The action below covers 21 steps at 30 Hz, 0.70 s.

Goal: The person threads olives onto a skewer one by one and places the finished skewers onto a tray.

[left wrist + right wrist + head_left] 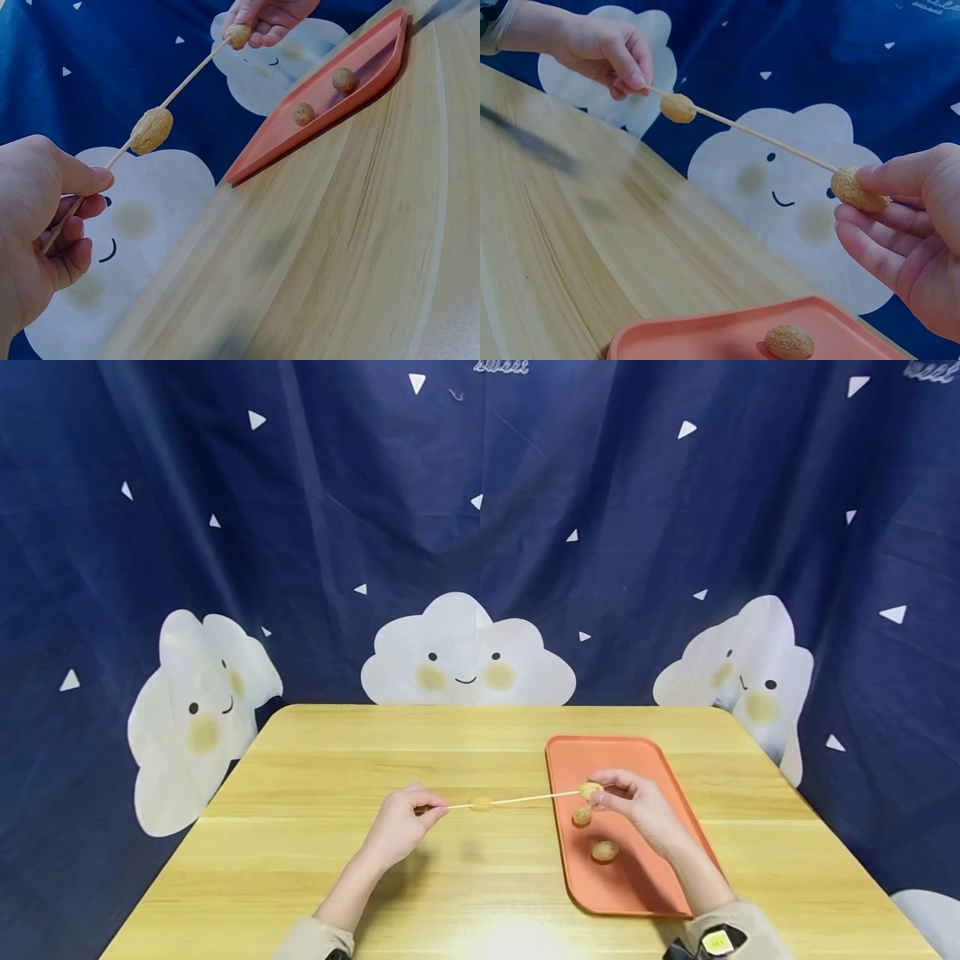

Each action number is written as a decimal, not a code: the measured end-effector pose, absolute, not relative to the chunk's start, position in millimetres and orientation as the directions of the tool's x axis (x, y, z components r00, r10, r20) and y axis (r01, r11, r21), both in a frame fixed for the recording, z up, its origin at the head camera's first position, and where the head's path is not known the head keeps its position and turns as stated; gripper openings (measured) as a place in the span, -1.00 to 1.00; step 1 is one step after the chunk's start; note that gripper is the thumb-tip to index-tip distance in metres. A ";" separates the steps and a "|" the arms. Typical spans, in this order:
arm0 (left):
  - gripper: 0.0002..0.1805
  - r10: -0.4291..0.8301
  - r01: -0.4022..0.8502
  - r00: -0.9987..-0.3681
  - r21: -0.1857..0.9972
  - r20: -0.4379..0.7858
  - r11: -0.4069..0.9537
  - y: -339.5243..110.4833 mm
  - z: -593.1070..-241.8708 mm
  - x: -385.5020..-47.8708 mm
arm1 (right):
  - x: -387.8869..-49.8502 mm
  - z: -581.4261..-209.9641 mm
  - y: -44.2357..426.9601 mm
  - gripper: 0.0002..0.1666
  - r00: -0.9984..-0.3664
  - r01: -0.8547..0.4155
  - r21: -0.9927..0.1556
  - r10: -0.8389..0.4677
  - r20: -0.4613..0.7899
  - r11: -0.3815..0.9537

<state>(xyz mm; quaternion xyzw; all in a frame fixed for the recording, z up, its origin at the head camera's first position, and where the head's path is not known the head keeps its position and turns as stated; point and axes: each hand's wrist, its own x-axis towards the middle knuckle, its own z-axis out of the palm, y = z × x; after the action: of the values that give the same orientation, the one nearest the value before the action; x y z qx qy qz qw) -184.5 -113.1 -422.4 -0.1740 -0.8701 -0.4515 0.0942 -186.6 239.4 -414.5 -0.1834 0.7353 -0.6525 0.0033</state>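
A thin wooden skewer [525, 798] [189, 78] [765, 138] is held nearly level above the table. Its near end is gripped by the left hand [401, 827] [45, 225] [604, 56]. One brown ball [482, 804] [151, 130] [678, 108] is threaded on it, a little beyond the left fingers. At the skewer's other end the right hand [647, 810] [274, 16] [915, 217] pinches a second ball [590, 790] [238, 34] [857, 189] between thumb and fingers, above the tray; whether the tip has entered it cannot be told.
An orange tray [607, 747] [259, 154] [705, 324] lies right of centre on the wooden table [360, 752]. Two loose balls [582, 816] [604, 851] rest in it, below the right hand. A dark blue curtain [480, 460] with clouds hangs behind the table.
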 end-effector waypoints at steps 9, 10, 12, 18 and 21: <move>-0.92 0.223 0.382 -0.924 0.754 0.311 0.534 -114.0 -422.4 -184.6 | -186.9 -417.8 235.7 -0.61 -0.934 -0.276 -0.959 -0.252 0.253 0.060; -0.93 0.224 0.383 -0.924 0.754 0.311 0.533 -114.2 -422.7 -184.7 | -187.1 -418.1 235.4 -0.61 -0.935 -0.277 -0.959 -0.248 0.254 0.064; -0.93 0.224 0.384 -0.923 0.757 0.313 0.528 -114.7 -423.2 -184.9 | -187.5 -418.5 234.7 -0.62 -0.936 -0.282 -0.956 -0.240 0.255 0.082; -0.94 0.221 0.390 -0.921 0.769 0.321 0.507 -115.8 -423.5 -185.3 | -188.1 -419.1 232.6 -0.63 -0.933 -0.308 -0.942 -0.234 0.273 0.131; -0.94 0.219 0.388 -0.922 0.769 0.320 0.508 -115.9 -423.2 -185.2 | -188.5 -419.0 231.5 -0.63 -0.930 -0.315 -0.942 -0.234 0.282 0.115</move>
<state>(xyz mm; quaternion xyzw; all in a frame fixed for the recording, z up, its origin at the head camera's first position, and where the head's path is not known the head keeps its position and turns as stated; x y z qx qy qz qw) -185.2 -115.9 -423.2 -0.1757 -0.8636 -0.4638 0.0908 -188.5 231.5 -419.0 -0.1840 0.7458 -0.6394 -0.0314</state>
